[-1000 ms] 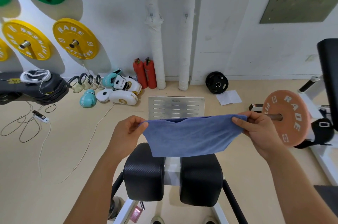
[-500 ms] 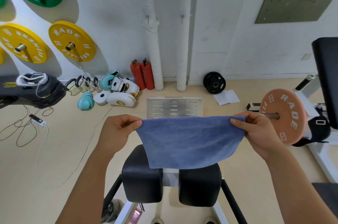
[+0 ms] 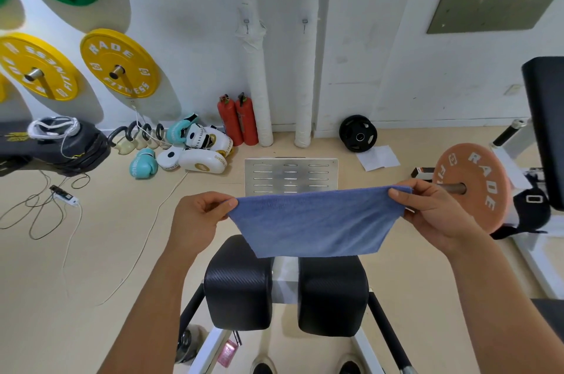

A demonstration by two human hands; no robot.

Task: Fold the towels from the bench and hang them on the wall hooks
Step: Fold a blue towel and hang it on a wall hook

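A blue towel (image 3: 314, 224) hangs folded in the air, stretched flat between my hands above the two black pads of the bench (image 3: 238, 285). My left hand (image 3: 198, 218) pinches its upper left corner. My right hand (image 3: 433, 212) pinches the upper right corner. Two small metal wall hooks are on the white wall straight ahead, one hook (image 3: 246, 22) above the left wrapped pipe and the other hook (image 3: 304, 22) on the right pipe. Both hooks are bare.
A slotted metal plate (image 3: 290, 175) lies on the floor ahead. Two red extinguishers (image 3: 238, 120), boxing gloves and pads (image 3: 195, 147) sit left of it. A pink weight plate (image 3: 473, 187) on a bar is close to my right hand. Cables (image 3: 45, 205) trail at left.
The towel's top edge has been pulled tighter and flatter between my hands. The view has dropped slightly; both hands keep their grip.
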